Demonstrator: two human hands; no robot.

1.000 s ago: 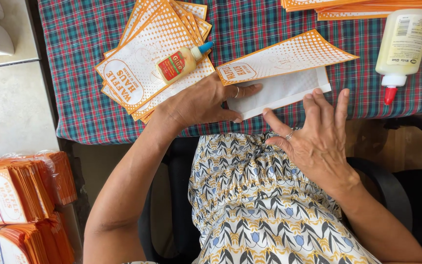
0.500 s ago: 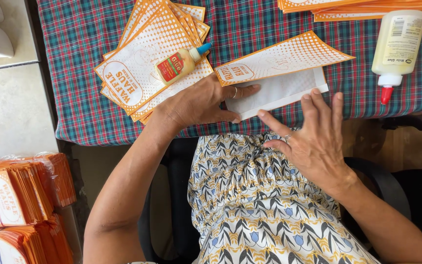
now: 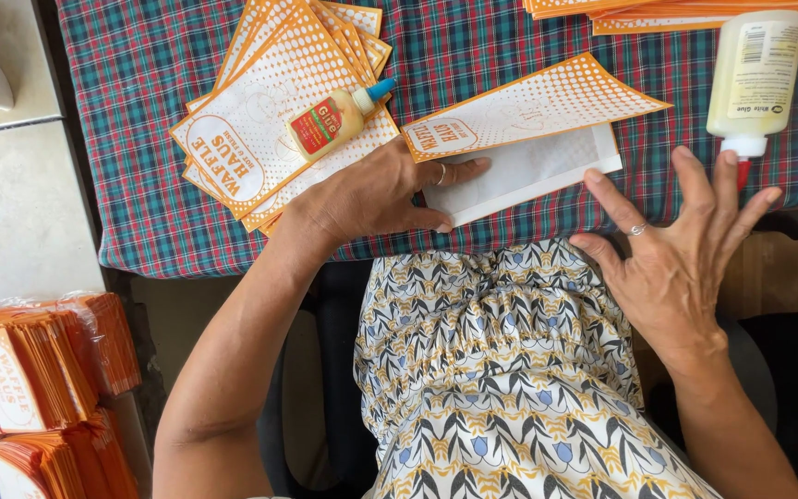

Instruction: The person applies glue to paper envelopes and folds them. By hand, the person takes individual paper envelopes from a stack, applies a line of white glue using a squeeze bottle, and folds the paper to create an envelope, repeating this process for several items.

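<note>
My left hand [image 3: 376, 192] rests flat on the near end of a partly folded orange-and-white paper bag [image 3: 528, 139] on the plaid tablecloth, its fingers pressing the white flap. My right hand [image 3: 681, 249] hovers open with spread fingers just off the table's front edge, below the bag's right end and holding nothing. A small glue bottle with a blue tip [image 3: 336, 118] lies on a fanned pile of flat paper bags [image 3: 260, 129] just beyond my left hand.
A large white glue bottle with a red nozzle [image 3: 752, 79] lies at the right. More orange sheets [image 3: 676, 11] are stacked at the far edge. Bundles of finished bags [image 3: 30, 370] stand on the floor at the left. The table edge [image 3: 187, 263] runs near my lap.
My right hand has shifted slightly to the right and away from the bag's white flap. My left hand stays pressed on the bag.
</note>
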